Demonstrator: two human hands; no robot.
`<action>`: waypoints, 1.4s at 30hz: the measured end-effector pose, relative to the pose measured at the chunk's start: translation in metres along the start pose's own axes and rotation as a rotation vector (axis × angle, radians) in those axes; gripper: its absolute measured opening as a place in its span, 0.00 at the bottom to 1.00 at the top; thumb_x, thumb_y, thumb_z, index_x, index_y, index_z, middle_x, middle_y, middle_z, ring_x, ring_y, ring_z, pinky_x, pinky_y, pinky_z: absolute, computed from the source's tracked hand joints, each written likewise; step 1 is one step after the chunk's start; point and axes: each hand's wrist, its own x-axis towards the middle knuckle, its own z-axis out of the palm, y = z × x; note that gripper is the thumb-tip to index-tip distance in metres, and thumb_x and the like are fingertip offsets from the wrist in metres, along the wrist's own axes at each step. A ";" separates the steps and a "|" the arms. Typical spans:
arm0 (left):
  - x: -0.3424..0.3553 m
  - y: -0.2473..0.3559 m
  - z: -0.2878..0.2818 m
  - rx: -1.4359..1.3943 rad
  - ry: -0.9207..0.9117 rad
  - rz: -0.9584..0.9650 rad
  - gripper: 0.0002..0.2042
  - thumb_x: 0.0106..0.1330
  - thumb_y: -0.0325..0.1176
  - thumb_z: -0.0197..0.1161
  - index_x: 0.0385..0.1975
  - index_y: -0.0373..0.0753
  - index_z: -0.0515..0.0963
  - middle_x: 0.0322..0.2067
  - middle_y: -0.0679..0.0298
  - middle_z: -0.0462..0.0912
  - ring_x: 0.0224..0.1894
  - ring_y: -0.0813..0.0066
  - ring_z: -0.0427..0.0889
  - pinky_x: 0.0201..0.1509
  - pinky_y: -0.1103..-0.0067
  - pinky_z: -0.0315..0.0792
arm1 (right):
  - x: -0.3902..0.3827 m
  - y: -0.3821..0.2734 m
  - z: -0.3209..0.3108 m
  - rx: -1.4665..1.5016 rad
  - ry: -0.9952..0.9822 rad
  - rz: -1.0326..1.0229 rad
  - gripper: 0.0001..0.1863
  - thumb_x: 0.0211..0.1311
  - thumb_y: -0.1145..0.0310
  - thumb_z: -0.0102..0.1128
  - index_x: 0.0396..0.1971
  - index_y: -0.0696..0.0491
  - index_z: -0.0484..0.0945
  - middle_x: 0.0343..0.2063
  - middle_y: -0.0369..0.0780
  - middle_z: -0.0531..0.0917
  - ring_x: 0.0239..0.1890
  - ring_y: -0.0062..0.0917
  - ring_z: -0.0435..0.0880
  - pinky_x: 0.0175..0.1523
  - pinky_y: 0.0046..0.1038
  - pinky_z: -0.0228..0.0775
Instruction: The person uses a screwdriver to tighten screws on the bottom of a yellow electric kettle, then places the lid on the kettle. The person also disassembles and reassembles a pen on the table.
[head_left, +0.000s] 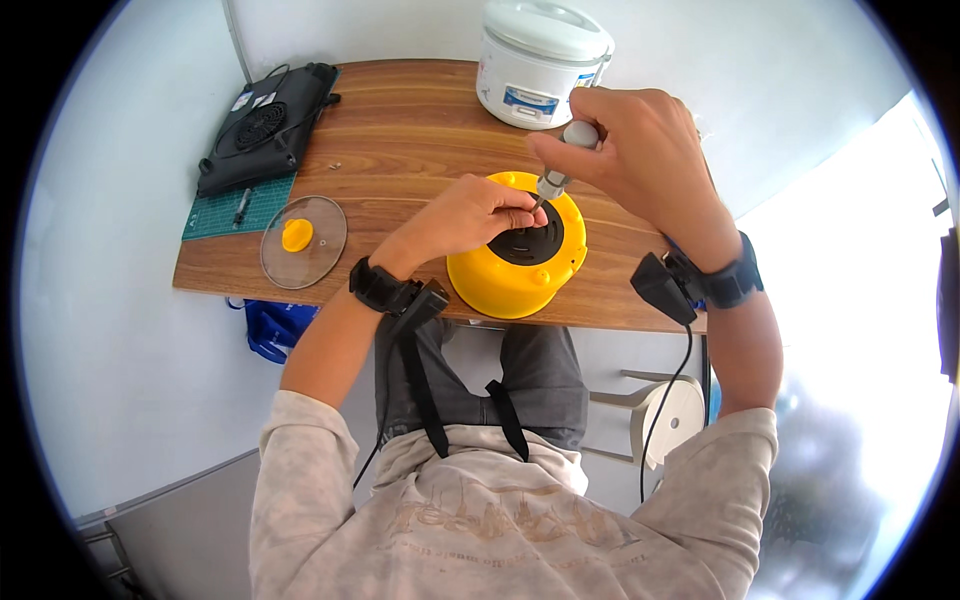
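A yellow round appliance body (505,292) lies upside down near the table's front edge, its slotted black base plate (537,246) facing up. In my right hand (645,150) is a screwdriver (552,185) with a grey handle, the fingers closed round its top. The shaft slants down toward the base plate. My left hand (462,215) is closed in a pinch at the low end of the shaft, just over the plate. Those fingertips hide the tip and any screw under it.
Left of the appliance lies a glass lid (328,250) with a yellow knob. Beyond it are a green cutting mat (262,208), a pen (242,206) and a black fan-cooled stand (262,130). Small metal bits (335,166) lie mid-table. A white rice cooker (530,75) stands at the back.
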 end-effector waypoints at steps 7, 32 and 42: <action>0.002 -0.001 0.000 -0.019 -0.006 0.050 0.10 0.72 0.33 0.61 0.44 0.37 0.85 0.39 0.59 0.88 0.40 0.68 0.86 0.51 0.79 0.77 | 0.002 0.002 0.006 -0.149 -0.002 0.015 0.29 0.63 0.38 0.61 0.22 0.52 0.83 0.11 0.38 0.76 0.13 0.34 0.75 0.22 0.32 0.68; -0.002 -0.008 0.001 -0.057 0.025 0.063 0.10 0.72 0.33 0.61 0.44 0.35 0.84 0.39 0.59 0.88 0.41 0.65 0.86 0.51 0.76 0.76 | -0.018 -0.001 0.000 0.412 -0.007 0.135 0.14 0.58 0.74 0.72 0.45 0.55 0.84 0.31 0.40 0.89 0.36 0.22 0.90 0.42 0.21 0.80; 0.001 -0.008 0.002 -0.042 0.013 0.048 0.09 0.72 0.31 0.61 0.45 0.36 0.85 0.40 0.60 0.89 0.42 0.68 0.86 0.53 0.78 0.77 | -0.017 0.002 0.008 0.425 0.059 0.136 0.17 0.56 0.63 0.74 0.45 0.51 0.85 0.28 0.45 0.87 0.33 0.34 0.90 0.39 0.28 0.80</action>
